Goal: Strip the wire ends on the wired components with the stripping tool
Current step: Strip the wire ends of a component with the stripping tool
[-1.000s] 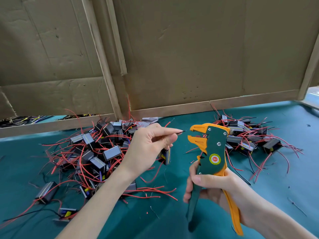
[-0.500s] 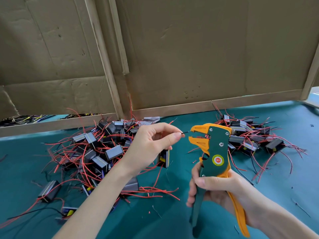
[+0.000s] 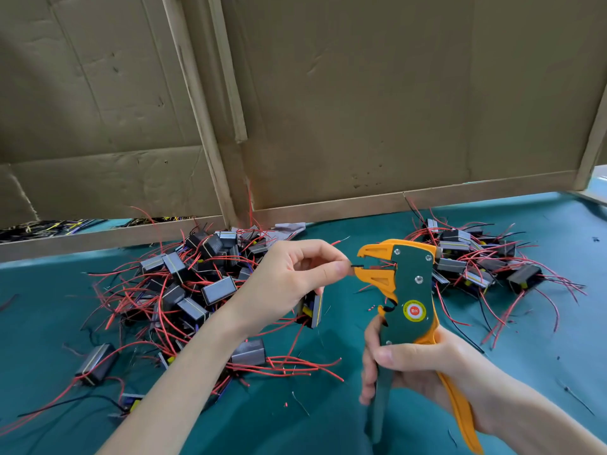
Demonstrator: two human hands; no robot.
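Head-worn wide-angle camera looks forward and down, close over the green table (image 3: 295, 428).

Component pile (image 3: 184, 284) left, second pile (image 3: 486, 261) right — stripping tool (image 3: 404, 290) between, cardboard wall (image 3: 361, 110) behind

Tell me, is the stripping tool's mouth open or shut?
Open. The stripping tool shows a gap between its orange jaws, with the black wire end at the opening.
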